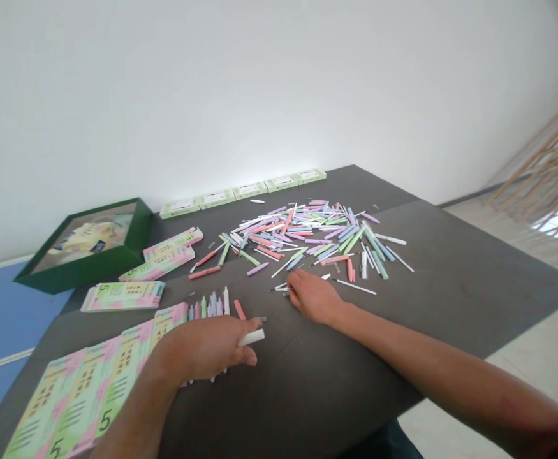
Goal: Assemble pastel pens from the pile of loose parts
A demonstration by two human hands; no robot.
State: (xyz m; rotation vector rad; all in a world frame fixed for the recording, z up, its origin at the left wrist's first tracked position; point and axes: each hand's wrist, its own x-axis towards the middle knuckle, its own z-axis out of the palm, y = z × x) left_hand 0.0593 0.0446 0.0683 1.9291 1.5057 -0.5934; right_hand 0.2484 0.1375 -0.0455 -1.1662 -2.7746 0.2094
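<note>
Head view: the left grip (202, 347) is closed on a white pen barrel (251, 338), its long axis slanting rightward from the fingers. The right grip (313, 297), nearer the loose pen pile (298, 236), rests on the desk (355, 370); whether it holds anything is unclear.

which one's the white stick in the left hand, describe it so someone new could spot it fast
On the dark grey table, look below the big heap of pastel sticks to the left hand. A short white stick sits in its fingers, with its end poking out past them to the right. Unlike the sticks lying on the table, it is gripped in the hand.
</note>
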